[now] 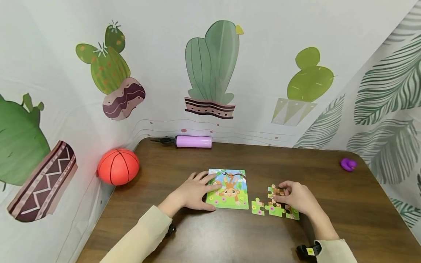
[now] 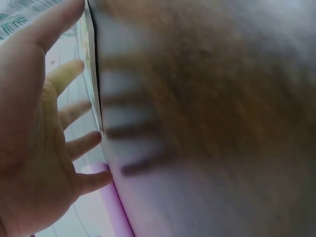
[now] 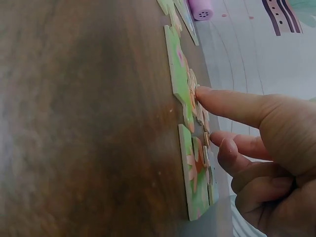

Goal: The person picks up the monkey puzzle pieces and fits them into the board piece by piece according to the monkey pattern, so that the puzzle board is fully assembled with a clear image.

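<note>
Here we are with 2 bare hands at a dark wooden worktop, both at work in the lower middle of the frame. The left hand is spread wide, fingers long and apart, lying over the left side of a picture card that shows a monkey on green; it presses flat and grasps nothing. To the right of that card, lower right of centre, sit the jigsaw pieces, brown and green, partly under the right hand. The right wrist view gives us the close-up: thumb and forefinger reach to the pieces, a little apart from each other, the other fingers curled in towards the palm. Whether they pinch a piece or only touch it, I cannot tell. 1 green-edged piece lies at the left end of the group, just beside the rest.

Out at the edges now! A red ball at the left of the frame, a lilac pump with a black end along the back of the worktop, and a purple duck over on the right. Behind it all, a white cloth printed with cacti and leaves.
</note>
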The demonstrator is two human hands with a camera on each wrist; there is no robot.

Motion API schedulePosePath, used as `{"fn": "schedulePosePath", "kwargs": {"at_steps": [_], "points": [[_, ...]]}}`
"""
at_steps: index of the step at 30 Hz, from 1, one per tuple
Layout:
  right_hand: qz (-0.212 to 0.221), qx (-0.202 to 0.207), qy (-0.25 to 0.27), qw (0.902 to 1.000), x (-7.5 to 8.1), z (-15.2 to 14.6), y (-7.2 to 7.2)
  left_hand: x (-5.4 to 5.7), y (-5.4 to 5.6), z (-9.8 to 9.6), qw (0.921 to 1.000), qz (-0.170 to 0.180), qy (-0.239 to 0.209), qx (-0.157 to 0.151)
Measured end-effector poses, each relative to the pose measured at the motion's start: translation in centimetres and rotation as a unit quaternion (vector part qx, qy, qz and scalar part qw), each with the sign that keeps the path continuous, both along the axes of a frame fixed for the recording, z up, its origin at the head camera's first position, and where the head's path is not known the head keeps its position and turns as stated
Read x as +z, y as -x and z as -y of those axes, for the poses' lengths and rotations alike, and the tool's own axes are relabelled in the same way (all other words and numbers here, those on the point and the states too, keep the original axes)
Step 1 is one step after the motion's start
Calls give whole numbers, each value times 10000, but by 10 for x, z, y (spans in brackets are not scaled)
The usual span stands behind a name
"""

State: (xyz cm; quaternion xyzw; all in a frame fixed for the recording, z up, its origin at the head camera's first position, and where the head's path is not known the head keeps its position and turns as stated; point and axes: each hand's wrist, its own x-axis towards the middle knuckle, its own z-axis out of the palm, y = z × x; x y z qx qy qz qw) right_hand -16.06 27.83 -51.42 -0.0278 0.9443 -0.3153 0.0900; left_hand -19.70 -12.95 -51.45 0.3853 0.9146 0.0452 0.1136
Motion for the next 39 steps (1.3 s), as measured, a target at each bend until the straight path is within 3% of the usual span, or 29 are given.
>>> {"fn": "schedulePosePath", "kwargs": {"at_steps": [11, 39], "points": [[55, 44, 9, 10000, 2, 2, 0, -4, 3, -5, 9998, -180, 6, -47], [0, 85, 52, 10000, -1, 3, 1, -5, 11, -7, 9999, 53, -93, 103]]}}
